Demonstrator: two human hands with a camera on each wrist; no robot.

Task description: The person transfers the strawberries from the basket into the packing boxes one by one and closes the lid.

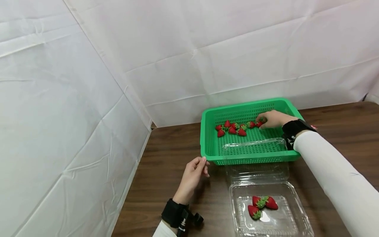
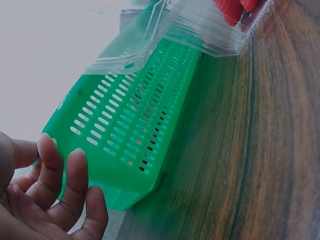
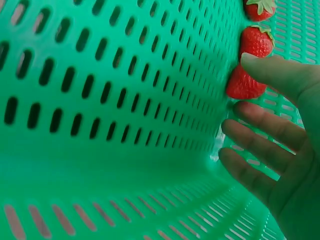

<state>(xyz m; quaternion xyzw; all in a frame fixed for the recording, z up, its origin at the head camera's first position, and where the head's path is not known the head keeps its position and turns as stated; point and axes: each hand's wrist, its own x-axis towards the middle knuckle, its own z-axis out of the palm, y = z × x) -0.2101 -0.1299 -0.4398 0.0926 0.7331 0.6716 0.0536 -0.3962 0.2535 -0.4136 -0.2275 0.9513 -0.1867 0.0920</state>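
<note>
My left hand (image 1: 191,177) pinches the rim at the near left corner of a green plastic basket (image 1: 213,158); its other fingers curl loosely beside the basket's outer wall in the left wrist view. Inside the basket, my right hand (image 1: 272,119) reaches to a strawberry (image 3: 246,84) at the right end of the group. Its thumb lies over that strawberry and the index fingertip is just beside it, the fingers spread and only slightly bent. Several more red strawberries (image 1: 232,130) with green leaves lie to the left in the basket.
A clear plastic clamshell box (image 1: 234,205) stands open in front of the basket, its lid (image 1: 257,171) leaning over the near rim. Three strawberries (image 1: 271,203) lie in its base. White sheeting (image 1: 177,65) rises behind and left of the brown wooden table (image 1: 165,148).
</note>
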